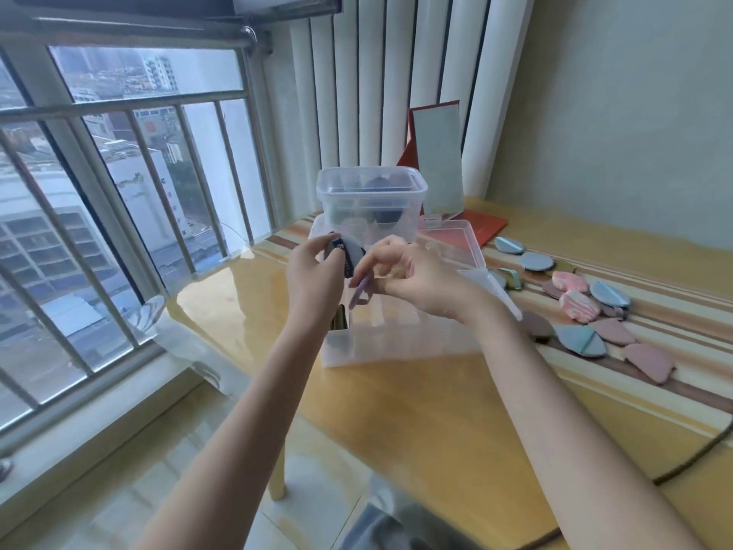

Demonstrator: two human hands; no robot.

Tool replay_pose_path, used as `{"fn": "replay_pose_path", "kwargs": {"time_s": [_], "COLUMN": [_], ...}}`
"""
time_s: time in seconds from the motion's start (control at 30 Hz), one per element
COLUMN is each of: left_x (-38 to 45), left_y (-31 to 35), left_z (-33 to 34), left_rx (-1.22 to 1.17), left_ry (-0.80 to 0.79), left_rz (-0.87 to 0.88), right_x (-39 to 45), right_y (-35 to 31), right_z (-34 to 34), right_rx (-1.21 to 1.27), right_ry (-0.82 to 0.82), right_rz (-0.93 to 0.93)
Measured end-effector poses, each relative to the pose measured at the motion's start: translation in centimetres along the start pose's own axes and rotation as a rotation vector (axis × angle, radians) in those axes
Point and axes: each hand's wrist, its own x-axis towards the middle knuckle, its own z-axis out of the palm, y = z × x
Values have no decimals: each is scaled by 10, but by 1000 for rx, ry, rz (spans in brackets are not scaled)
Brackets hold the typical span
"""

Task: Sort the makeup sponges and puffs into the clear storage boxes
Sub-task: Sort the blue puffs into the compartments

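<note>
My left hand (313, 277) grips a grey puff with a dark blue ribbon (349, 254) above the near clear box (396, 343). My right hand (412, 277) pinches a mauve puff (360, 293) right beside it, over the same box. A taller clear box (371, 192) stands behind, with dark puffs inside. A flat clear box (456, 242) lies to its right. Several loose puffs lie on the table at the right: blue-grey ones (581, 339), mauve ones (650, 363) and pink marbled sponges (579, 305).
The yellow table (416, 410) has a striped cloth on its right half. A red-framed mirror (440, 160) stands at the back against white curtains. A barred window lies to the left, past the table's left edge.
</note>
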Motion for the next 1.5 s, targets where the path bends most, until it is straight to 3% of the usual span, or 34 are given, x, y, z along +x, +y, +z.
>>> {"fn": "replay_pose_path", "kwargs": {"time_s": [0.17,0.27,0.67,0.83,0.93,1.03,1.17,1.23,1.3,1.5], "left_x": [7,9,10,10,10,8,7,9,11,11], "left_y": [-8,-11,-16,-14,-13,-12,-13,-14,-15,-17], "left_z": [-1,-1,-1,-1,-1,-3,-2,-2,-3,-2], "left_rx": [-89,-107,-154,-183,-184,-177,-217,-258,-293,-255], "left_ry": [-25,-54,-100,-129,-193,-236,-202,-121,-51,-36], "left_rz": [-21,-43,-67,-80,-59,-30,-42,-80,-112,-112], "right_x": [4,7,10,9,11,12,11,10,9,10], "right_y": [-5,-8,-2,0,1,6,10,11,7,-13], "right_z": [-2,4,11,-8,-1,7,1,-5,-7,25], "right_rx": [-376,-419,-235,26,145,194,217,177,74,-345], "right_ry": [-164,-138,-82,299,258,232,361,434,407,340], "right_rz": [30,36,116,197,288,254,270,303,287,176]}}
